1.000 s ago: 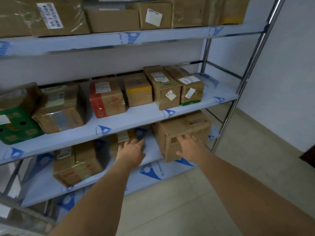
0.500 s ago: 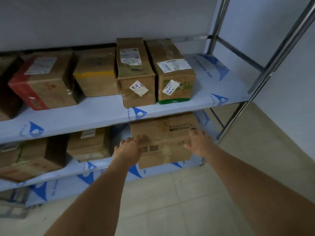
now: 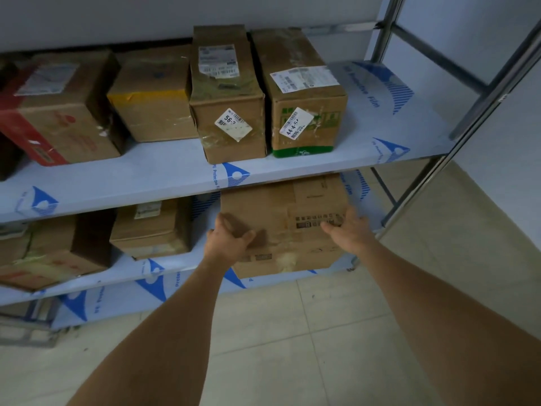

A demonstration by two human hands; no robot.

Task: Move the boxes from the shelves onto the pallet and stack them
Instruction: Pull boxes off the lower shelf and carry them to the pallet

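Cardboard box (image 3: pixel 288 227), at centre frame on the lower shelf (image 3: pixel 123 285), is gripped at both upper corners: the left hand (image 3: pixel 229 244) is curled over its left corner, the right hand (image 3: pixel 349 230) is wrapped round its right edge. Four more boxes (image 3: pixel 228 95) are lined up on the upper shelf (image 3: pixel 164 171).

Red box (image 3: pixel 26 124) cropped at left edge

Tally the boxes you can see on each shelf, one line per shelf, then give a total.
Upper shelf: 4 fully seen, namely the red-sided box, yellow-taped box, "56" label box and green-based box, plus a dark sliver at the left edge, unclear.
Lower shelf: 3, namely the left box, middle box and held box.
Total: 7
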